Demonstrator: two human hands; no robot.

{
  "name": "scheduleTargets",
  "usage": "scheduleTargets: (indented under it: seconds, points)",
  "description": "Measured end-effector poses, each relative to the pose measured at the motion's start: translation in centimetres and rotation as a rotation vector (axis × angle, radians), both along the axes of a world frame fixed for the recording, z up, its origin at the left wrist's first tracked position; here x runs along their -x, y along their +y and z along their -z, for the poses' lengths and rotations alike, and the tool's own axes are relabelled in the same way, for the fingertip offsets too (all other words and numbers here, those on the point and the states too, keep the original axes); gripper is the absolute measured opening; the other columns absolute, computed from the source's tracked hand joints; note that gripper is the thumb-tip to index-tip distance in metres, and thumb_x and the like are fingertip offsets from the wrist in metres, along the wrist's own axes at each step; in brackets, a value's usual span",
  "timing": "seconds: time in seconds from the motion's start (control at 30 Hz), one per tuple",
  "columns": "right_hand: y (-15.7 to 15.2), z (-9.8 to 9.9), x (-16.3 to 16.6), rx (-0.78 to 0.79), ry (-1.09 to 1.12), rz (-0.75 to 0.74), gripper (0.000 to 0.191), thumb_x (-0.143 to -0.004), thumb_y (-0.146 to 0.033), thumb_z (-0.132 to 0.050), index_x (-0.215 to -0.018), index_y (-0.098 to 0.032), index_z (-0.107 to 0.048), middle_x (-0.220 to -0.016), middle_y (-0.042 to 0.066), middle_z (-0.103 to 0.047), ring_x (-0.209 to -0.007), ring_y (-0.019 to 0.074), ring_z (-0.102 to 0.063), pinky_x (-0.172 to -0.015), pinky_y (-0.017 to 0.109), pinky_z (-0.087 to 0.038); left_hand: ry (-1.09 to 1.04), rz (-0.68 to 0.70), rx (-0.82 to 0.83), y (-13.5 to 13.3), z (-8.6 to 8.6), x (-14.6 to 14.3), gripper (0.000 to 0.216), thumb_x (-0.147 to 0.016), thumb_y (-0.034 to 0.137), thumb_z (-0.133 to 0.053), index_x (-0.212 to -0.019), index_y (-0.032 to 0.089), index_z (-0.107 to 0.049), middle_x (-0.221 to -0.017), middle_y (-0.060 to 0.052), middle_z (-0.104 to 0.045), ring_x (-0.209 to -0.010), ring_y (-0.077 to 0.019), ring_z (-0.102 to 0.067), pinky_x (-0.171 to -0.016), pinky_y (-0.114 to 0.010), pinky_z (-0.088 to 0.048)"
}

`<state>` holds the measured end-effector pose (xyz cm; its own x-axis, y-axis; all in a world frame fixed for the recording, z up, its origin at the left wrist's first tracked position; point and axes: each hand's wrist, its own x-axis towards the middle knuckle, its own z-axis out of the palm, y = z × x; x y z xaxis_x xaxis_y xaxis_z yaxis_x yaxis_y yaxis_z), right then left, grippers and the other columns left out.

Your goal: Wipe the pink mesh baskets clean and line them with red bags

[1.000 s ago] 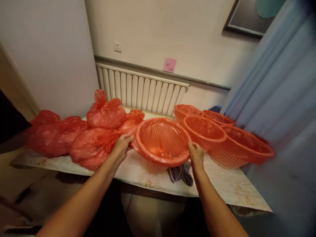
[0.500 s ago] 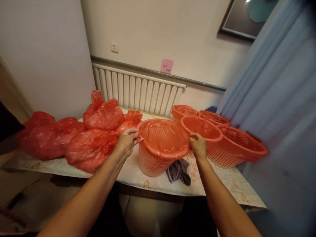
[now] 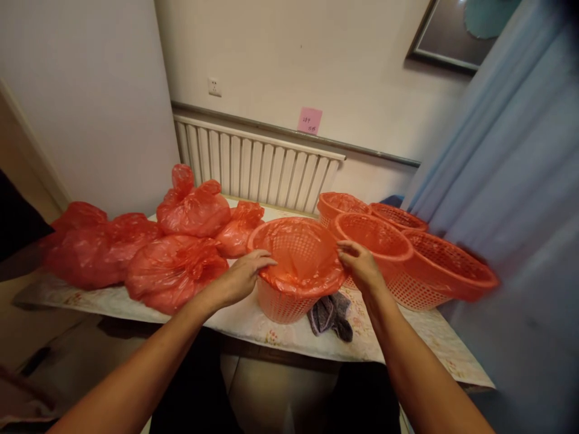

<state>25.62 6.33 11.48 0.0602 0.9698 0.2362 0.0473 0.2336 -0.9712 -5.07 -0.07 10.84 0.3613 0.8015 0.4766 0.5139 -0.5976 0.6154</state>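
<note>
An orange plastic basket (image 3: 289,301) lined with a thin red bag (image 3: 304,256) stands upright near the table's front edge. My left hand (image 3: 244,277) rests at its left rim, fingers stretched out over the bag's edge and holding nothing. My right hand (image 3: 359,265) hovers at the right rim, fingers extended and loosely apart, touching or just above the bag's folded edge. Neither hand grips anything.
Several tied, full red bags (image 3: 176,271) lie on the table (image 3: 407,337) to the left. Several more orange baskets (image 3: 447,271) sit to the right. A dark cloth (image 3: 330,316) lies below the lined basket. A radiator (image 3: 257,166) runs behind; a blue curtain (image 3: 520,181) hangs right.
Both hands have let go of the basket's rim and opened. The basket, tilted towards me a second ago, now stands upright on the table.
</note>
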Motion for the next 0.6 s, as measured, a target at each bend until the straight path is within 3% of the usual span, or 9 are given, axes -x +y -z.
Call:
scheduleTargets:
  seconds: [0.1, 0.2, 0.3, 0.43, 0.53, 0.6]
  points:
    - [-1.9, -0.9, -0.2, -0.110, -0.398, -0.263, 0.044, -0.067, -0.028, -0.072, -0.110, -0.023, -0.069, -0.112, 0.006, -0.068, -0.090, 0.0182, -0.064, -0.082, 0.033, -0.051, 0.150, 0.089, 0.007, -0.4, -0.8, 0.2, 0.025, -0.081, 0.008, -0.044, -0.082, 0.021, -0.066, -0.092, -0.004, -0.063, -0.088, -0.0177, -0.057, -0.081, -0.029, -0.043]
    - [-3.1, -1.6, -0.2, -0.140, -0.609, -0.425, 0.042, -0.064, -0.032, -0.077, -0.106, -0.026, -0.072, -0.120, 0.005, -0.066, -0.110, 0.0248, -0.059, -0.098, 0.040, -0.044, 0.222, 0.078, 0.014, -0.3, -1.4, 0.2, 0.019, -0.083, 0.011, -0.045, -0.069, 0.019, -0.054, -0.072, 0.000, -0.055, -0.070, -0.0147, -0.049, -0.067, -0.026, -0.037]
    - [-3.4, -1.6, -0.1, -0.147, -0.658, -0.455, 0.034, -0.064, -0.034, -0.079, -0.097, -0.025, -0.075, -0.104, 0.004, -0.071, -0.102, 0.0252, -0.063, -0.096, 0.041, -0.044, 0.215, -0.015, -0.001, 0.3, -1.2, 0.0, 0.020, -0.083, 0.011, -0.043, -0.065, 0.019, -0.048, -0.067, 0.002, -0.048, -0.062, -0.0136, -0.042, -0.061, -0.027, -0.031]
    - [-3.3, -1.4, 0.2, -0.178, -0.655, -0.494, 0.028, -0.065, -0.033, -0.078, -0.091, -0.024, -0.074, -0.101, 0.003, -0.070, -0.099, 0.0232, -0.062, -0.093, 0.037, -0.044, 0.094, -0.138, -0.031, 1.3, -0.3, -0.4, 0.016, -0.084, 0.013, -0.041, -0.071, 0.020, -0.046, -0.070, 0.002, -0.049, -0.065, -0.0145, -0.043, -0.062, -0.027, -0.032]
    - [-3.2, -1.2, 0.6, -0.158, -0.616, -0.486, 0.011, -0.070, -0.031, -0.070, -0.074, -0.020, -0.069, -0.082, 0.001, -0.066, -0.082, 0.0177, -0.060, -0.078, 0.030, -0.045, 0.043, -0.254, -0.038, 1.6, 0.1, -0.9, 0.015, -0.085, 0.014, -0.040, -0.072, 0.021, -0.044, -0.071, 0.001, -0.049, -0.067, -0.0156, -0.045, -0.065, -0.028, -0.033]
    - [-2.8, -0.9, 0.7, -0.124, -0.575, -0.420, 0.013, -0.072, -0.030, -0.064, -0.065, -0.019, -0.062, -0.067, -0.002, -0.058, -0.065, 0.0132, -0.053, -0.065, 0.025, -0.041, 0.052, -0.310, -0.032, 1.6, 0.1, -1.4, 0.015, -0.086, 0.015, -0.039, -0.073, 0.022, -0.043, -0.071, 0.001, -0.049, -0.066, -0.0161, -0.046, -0.064, -0.029, -0.034]
